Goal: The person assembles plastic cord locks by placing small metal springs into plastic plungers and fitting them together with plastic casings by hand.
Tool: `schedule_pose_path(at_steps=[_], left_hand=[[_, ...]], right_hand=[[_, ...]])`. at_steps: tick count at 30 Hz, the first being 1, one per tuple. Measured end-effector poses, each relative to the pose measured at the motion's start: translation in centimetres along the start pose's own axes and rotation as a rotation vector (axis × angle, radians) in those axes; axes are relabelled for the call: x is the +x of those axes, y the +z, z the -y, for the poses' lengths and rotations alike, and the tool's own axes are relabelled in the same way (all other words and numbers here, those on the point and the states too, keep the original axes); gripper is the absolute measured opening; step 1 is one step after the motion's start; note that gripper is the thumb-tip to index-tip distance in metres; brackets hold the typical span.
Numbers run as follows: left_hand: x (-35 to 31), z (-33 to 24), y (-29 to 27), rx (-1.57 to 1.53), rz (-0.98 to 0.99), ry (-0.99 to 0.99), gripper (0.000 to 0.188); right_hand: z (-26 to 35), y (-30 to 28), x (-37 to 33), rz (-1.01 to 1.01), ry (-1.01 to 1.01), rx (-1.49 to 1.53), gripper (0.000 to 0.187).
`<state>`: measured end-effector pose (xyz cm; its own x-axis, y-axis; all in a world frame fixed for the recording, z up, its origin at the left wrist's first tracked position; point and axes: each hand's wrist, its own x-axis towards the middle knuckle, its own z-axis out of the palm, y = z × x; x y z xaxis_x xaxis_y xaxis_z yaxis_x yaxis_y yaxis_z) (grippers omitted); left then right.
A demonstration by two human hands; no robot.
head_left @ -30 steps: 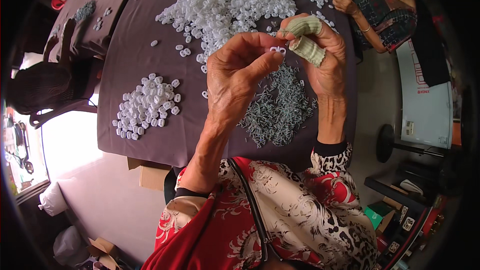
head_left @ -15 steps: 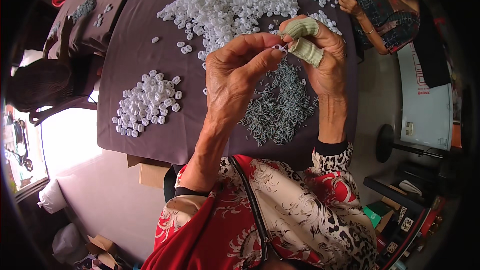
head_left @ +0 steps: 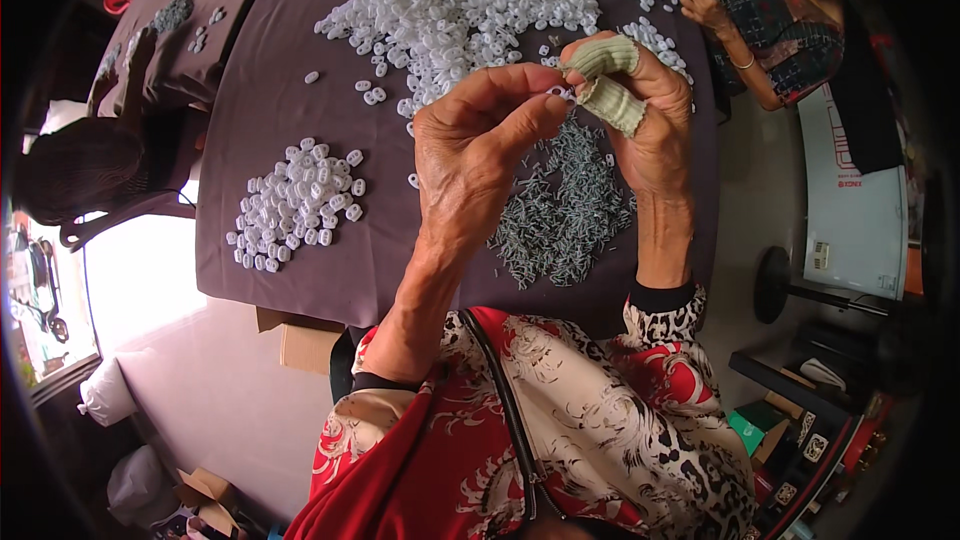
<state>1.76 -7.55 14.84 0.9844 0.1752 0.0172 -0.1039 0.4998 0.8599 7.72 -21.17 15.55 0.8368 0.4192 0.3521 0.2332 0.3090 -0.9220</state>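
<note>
Left hand [head_left: 465,135] pinched white piece [head_left: 563,92] at its two o'clock; long axis unclear. Right hand [head_left: 655,110] curled close at piece's three o'clock; couldn't tell grip.

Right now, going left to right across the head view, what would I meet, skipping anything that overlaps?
White sack, small pile of white pieces, left hand, right hand, white panel.

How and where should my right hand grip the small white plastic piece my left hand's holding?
Probably pinch the small white plastic piece by its exposed edge, right hand coming from the right: that edge shows beyond the left hand, whose fingertips cover the rest.
</note>
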Motion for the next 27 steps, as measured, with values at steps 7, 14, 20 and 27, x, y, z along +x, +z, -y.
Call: schedule_pose_path(at_steps=[7,14,20,27], left_hand=[[-0.2,0.3,0.2,-0.009,-0.02,0.075,0.019],[-0.6,0.7,0.2,-0.005,-0.057,0.088,0.018],[0.4,1.3,-0.8,-0.055,-0.037,0.053,0.017],[0.3,0.9,-0.6,-0.045,-0.043,0.047,0.018]], right_hand=[[0.3,0.4,-0.1,0.003,0.0,-0.119,0.013],[0.0,0.4,-0.3,0.003,0.089,-0.092,0.013],[-0.9,0.3,-0.5,-0.025,0.095,-0.03,0.013],[-0.5,0.1,-0.2,-0.022,0.061,-0.02,0.015]])
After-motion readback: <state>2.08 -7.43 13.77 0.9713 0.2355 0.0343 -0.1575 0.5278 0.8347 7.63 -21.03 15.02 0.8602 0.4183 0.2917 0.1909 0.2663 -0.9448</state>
